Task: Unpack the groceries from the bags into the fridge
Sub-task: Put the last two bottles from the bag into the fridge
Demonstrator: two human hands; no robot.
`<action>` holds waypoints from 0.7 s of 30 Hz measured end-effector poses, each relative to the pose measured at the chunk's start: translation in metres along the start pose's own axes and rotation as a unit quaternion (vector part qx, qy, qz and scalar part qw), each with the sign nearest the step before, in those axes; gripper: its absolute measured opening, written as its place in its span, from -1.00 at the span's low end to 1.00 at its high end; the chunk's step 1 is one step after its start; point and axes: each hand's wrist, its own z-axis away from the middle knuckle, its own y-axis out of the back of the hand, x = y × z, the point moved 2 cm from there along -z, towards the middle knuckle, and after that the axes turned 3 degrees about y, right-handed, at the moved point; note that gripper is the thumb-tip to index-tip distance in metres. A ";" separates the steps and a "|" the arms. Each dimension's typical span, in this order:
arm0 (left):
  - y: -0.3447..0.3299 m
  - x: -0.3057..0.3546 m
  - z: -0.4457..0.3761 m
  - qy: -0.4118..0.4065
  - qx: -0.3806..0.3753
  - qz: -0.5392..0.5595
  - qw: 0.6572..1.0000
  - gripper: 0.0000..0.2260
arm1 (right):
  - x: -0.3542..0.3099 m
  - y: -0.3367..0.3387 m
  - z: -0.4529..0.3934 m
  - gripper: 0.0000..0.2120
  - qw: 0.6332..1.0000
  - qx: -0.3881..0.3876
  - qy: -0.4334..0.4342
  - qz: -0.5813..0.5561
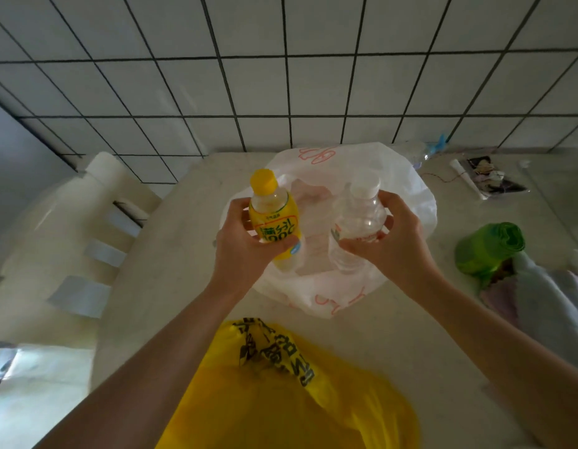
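The left hand [245, 241] had its grip curled round the label band of a yellow-capped plastic drink bottle with a yellow label [274, 218]. This bottle stood almost upright, its long axis leaning a little away from the person, cap up. Between the two hands, and behind them, the white thin plastic bag with red print [407, 189] lay open on the pale stone worktop [184, 260]. The right hand [394, 241] pinched a clear plastic water bottle with a white cap [359, 222] at its shoulder, also cap up. Both bottles were held above the bag mouth (I judged them already clear of it). The fridge was not in view, so I could not tell which hand was nearer to it. Close to the person lay a yellow plastic bag with black print [281, 400], its handles bunched together.
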 end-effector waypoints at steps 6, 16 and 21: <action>0.044 0.012 0.061 0.002 0.034 0.046 0.998 -0.35 | -0.033 -0.008 0.052 -0.18 0.999 -0.034 0.033 -0.008; 0.125 -0.012 0.171 0.055 0.108 0.121 0.985 -0.38 | -0.075 -0.058 0.144 -0.22 0.991 -0.109 0.072 -0.010; 0.168 -0.039 0.232 0.081 0.157 0.125 0.976 -0.37 | -0.092 -0.093 0.195 -0.27 0.985 -0.146 0.090 -0.029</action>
